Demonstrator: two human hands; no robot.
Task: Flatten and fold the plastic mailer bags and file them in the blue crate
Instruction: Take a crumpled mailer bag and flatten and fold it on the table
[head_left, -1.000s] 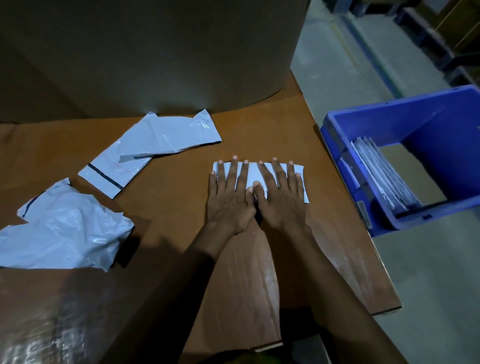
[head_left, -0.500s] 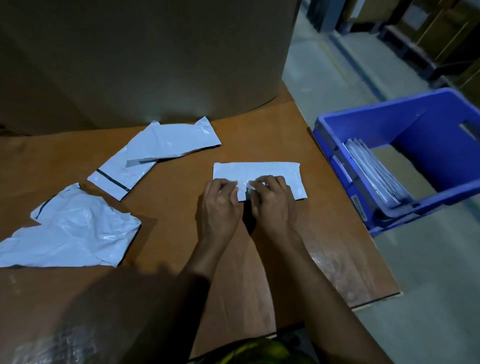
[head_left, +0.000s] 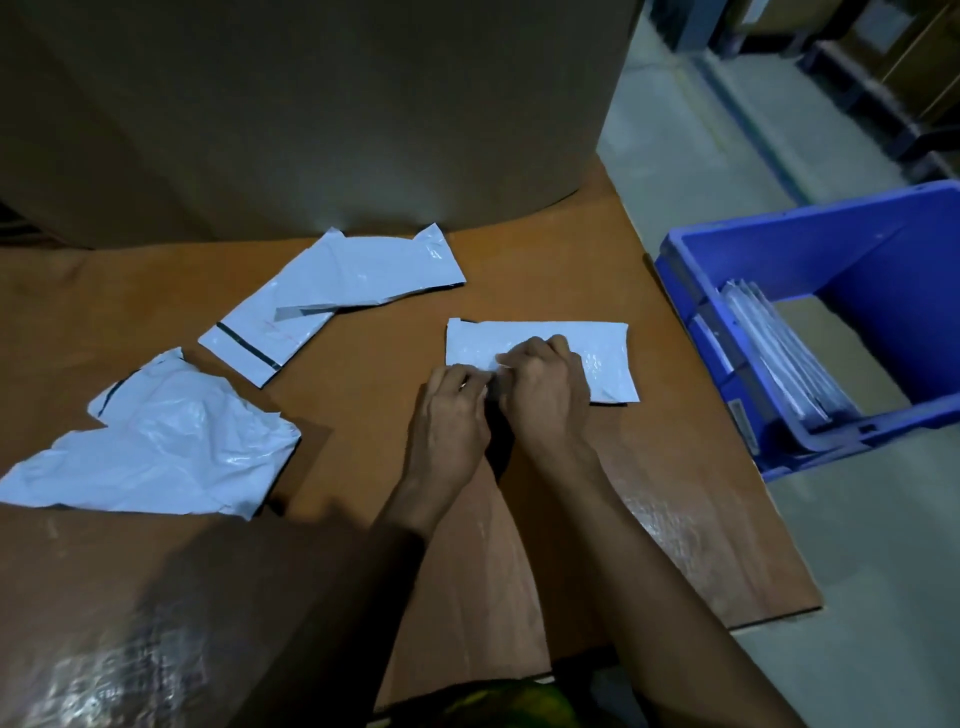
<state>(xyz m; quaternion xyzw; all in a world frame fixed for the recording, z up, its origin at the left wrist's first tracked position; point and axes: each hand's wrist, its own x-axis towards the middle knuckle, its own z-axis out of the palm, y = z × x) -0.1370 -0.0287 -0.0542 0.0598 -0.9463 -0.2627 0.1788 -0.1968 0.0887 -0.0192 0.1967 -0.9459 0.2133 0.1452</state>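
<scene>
A folded white mailer bag (head_left: 545, 335) lies flat on the brown table (head_left: 571, 249) in front of me. My left hand (head_left: 452, 405) and my right hand (head_left: 545, 384) sit side by side at its near edge, fingers curled, pinching that edge. Two more white mailers lie to the left: a long flat one (head_left: 332, 291) at the back and a crumpled one (head_left: 161, 447) nearer me. The blue crate (head_left: 779, 244) stands off the table's right edge, with several folded mailers (head_left: 774, 348) filed upright along its near side.
A huge brown paper roll (head_left: 311, 114) rises at the back of the table. The grey floor (head_left: 857, 571) shows to the right, with dark pallets (head_left: 883, 78) at the far right. The table's right edge runs close to the crate.
Both hands went from lying flat with spread fingers on the folded mailer to drawing back to its near edge, where their curled fingers now pinch it.
</scene>
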